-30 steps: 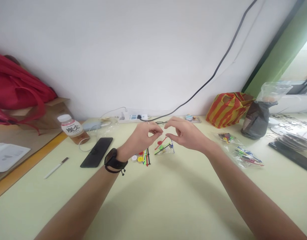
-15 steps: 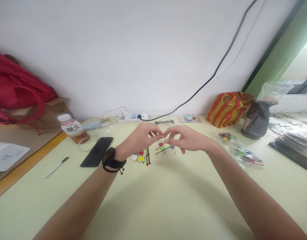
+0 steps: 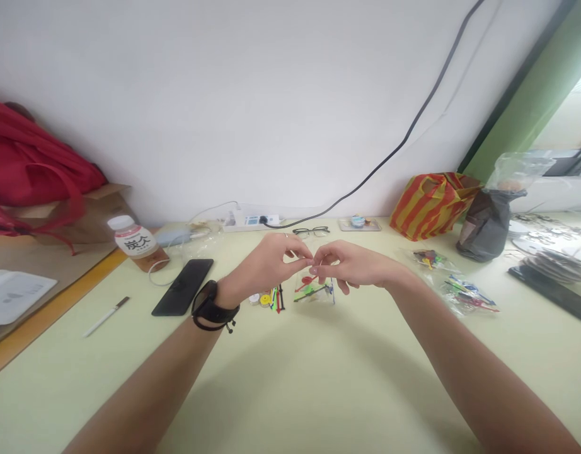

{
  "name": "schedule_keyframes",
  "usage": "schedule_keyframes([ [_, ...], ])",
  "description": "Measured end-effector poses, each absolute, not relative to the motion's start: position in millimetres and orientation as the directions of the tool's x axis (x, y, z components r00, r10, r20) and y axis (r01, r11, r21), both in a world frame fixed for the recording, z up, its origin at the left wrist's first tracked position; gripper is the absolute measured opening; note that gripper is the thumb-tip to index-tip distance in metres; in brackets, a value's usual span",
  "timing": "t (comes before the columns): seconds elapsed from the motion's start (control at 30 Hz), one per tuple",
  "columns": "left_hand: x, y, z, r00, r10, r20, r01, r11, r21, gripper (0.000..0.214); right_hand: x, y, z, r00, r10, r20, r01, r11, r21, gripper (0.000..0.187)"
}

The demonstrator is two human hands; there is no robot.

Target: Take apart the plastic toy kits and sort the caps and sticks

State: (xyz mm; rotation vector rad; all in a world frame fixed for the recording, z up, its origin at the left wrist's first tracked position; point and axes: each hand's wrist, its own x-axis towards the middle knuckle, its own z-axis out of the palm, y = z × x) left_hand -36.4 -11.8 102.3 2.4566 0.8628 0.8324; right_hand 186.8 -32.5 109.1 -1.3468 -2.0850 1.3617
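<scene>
Above the middle of the pale table, my left hand and my right hand meet fingertip to fingertip. Both pinch the top edge of a small clear plastic bag that hangs below them. The bag holds red, green and blue plastic pieces. A black watch sits on my left wrist. Just left of the bag, a loose pile of coloured sticks and small discs lies on the table.
A black phone, a bottle and a white pen lie to the left. Glasses and a power strip sit by the wall. To the right are two clear bags of parts, a striped bag and a dark bag.
My hands came together from slightly apart and dropped a little. The clear bag now hangs lower, pinched at one spot between both hands.
</scene>
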Motion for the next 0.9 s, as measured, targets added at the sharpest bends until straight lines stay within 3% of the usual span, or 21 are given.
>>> schedule_keyframes([
  [0.23, -35, -17, 106, 0.66, 0.649, 0.378, 0.425, -0.737, 0.525, 0.016, 187, -32, 109, -0.524, 0.828, -0.201, 0.545, 0.144, -0.826, 0.009],
  [0.6, -37, -16, 105, 0.66, 0.65, 0.377, 0.432, -0.739, 0.517, 0.016, 201, -29, 114, -0.501, 0.857, -0.121, 0.548, 0.205, -0.811, 0.013],
  [0.77, -37, -16, 104, 0.655, 0.649, 0.387, 0.426, -0.741, 0.519, 0.019, 210, -28, 122, -0.383, 0.92, -0.087, 0.628, 0.19, -0.755, 0.027],
  [0.9, -37, -16, 104, 0.659, 0.65, 0.379, 0.427, -0.738, 0.522, 0.018, 213, -33, 129, -0.287, 0.958, 0.021, 0.653, 0.211, -0.728, 0.022],
])
